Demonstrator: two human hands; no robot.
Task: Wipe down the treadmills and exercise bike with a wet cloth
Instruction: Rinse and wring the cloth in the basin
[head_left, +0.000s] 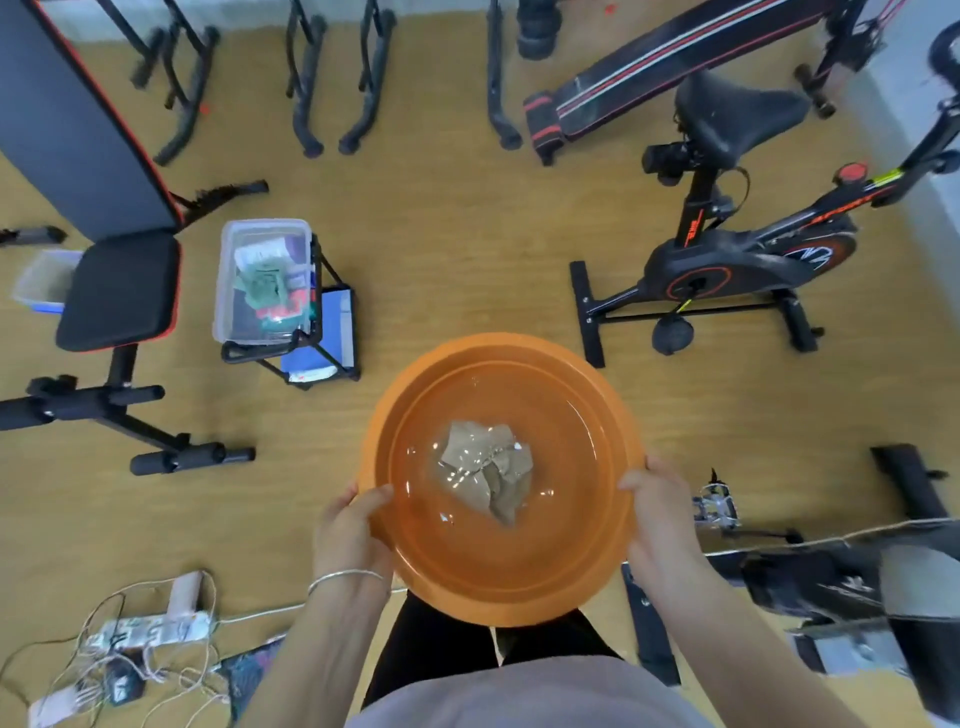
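Fingers (375, 494) of the left hand (350, 540) and right hand (662, 525) clamp the orange basin (498, 597) by its rim, thumbs over the lip. The cloth (488, 470) sits soaking in water, mid-basin. One tilt and water could slop onto the floor (467, 234), and the power strip (150, 629) lies near. The exercise bike (727, 254) stands well apart.

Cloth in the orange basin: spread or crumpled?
Crumpled: the cloth lies bunched and creased, not flat, at the middle of the orange basin.
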